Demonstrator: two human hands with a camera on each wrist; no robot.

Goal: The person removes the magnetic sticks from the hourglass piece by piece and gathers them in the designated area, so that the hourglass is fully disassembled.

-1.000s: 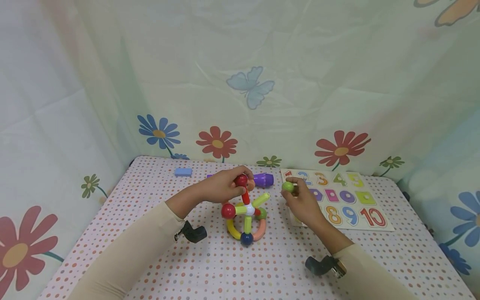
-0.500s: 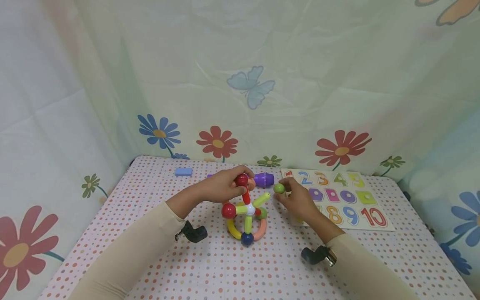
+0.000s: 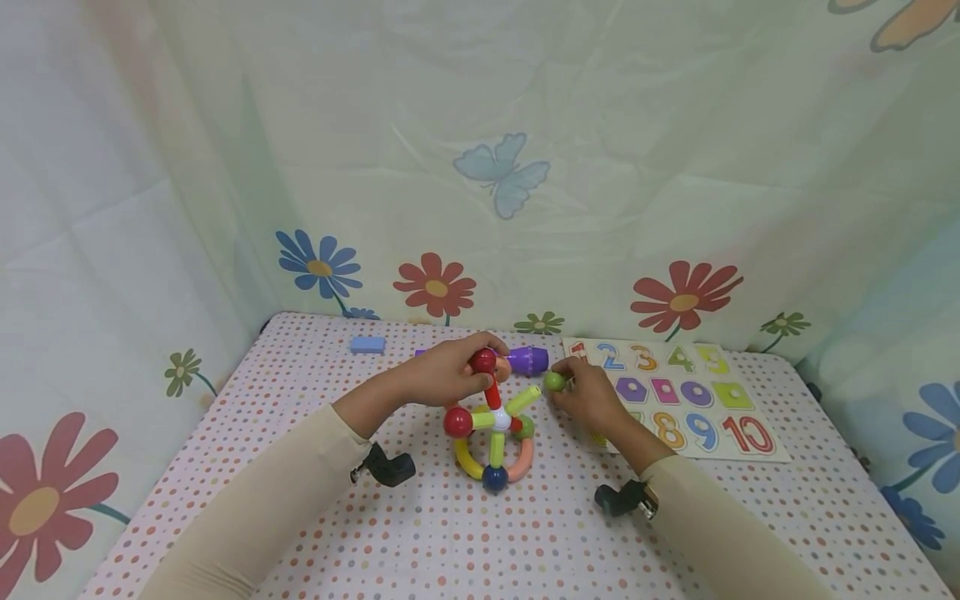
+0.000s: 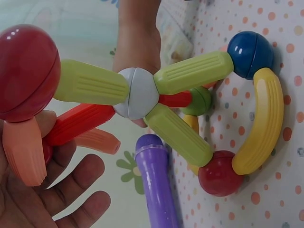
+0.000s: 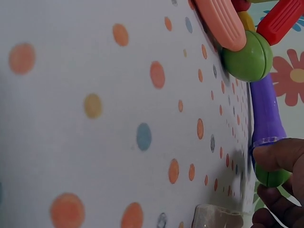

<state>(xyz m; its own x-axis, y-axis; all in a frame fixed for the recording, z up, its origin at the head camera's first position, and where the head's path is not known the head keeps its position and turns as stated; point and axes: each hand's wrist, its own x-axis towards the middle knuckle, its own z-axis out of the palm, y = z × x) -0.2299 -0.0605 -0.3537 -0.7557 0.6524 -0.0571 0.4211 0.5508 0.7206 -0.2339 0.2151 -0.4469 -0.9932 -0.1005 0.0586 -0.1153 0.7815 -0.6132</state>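
Note:
A toy structure of coloured balls and ribbed rods, with a white ball [image 3: 500,418] at its centre, stands on the table. My left hand [image 3: 448,372] pinches the red ball [image 3: 483,360] on top of its red rod [image 3: 491,394]. In the left wrist view, some fingers spread loosely below the coral rod [image 4: 24,153]. A yellow-green rod [image 3: 522,400] points toward my right hand [image 3: 592,402], its end bare. Between thumb and fingers, that hand pinches a loose green ball [image 5: 271,176], apart from the structure. Curved yellow [image 4: 264,118] and coral [image 3: 521,458] pieces form the base.
Behind the structure lies a purple toy microphone [image 3: 528,360]. A number puzzle board [image 3: 761,429] sits at the right, partly behind my right hand. A blue block [image 3: 367,344] rests at the back left. A flowered curtain [image 3: 495,100] rises behind the dotted table.
My right hand has moved left with the green ball, from over the puzzle board's edge to nearer the structure, and slightly downward. The left hand and the structure have stayed in place.

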